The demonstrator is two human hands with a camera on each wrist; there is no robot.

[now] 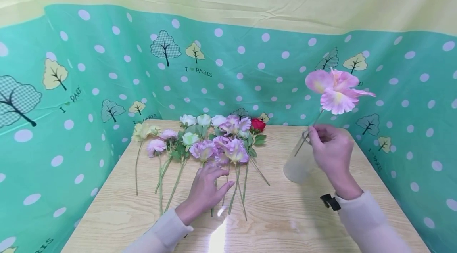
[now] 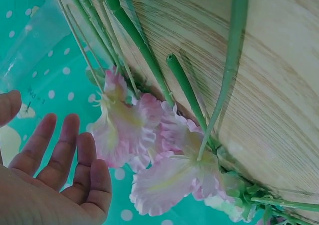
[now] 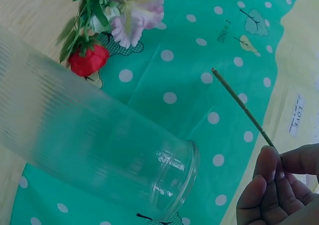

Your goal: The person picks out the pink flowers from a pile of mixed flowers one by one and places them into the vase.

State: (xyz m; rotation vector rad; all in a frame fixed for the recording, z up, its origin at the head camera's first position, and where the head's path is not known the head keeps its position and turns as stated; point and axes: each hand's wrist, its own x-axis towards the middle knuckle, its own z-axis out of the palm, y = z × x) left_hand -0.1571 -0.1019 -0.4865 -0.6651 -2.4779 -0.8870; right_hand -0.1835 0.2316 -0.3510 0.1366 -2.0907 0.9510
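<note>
Head view: we see the right hand (image 1: pixel 332 148) pinching the stem (image 1: pixel 318 117) of a pink artificial flower (image 1: pixel 335 90) near the mouth of a clear ribbed vase (image 1: pixel 299 167), which stands on the wooden desk (image 1: pixel 282 213). The left hand (image 1: pixel 207 189) is at the laid-out purple flowers (image 1: pixel 233 150). Left wrist view: we find this grip wide, holding nothing. Right wrist view: we observe the other grip narrow on the stem, its lower end outside the vase; beyond lies a red rose (image 3: pixel 89 60).

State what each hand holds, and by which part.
The right hand pinches a pink flower partway along its stem; the left hand holds nothing.
</note>
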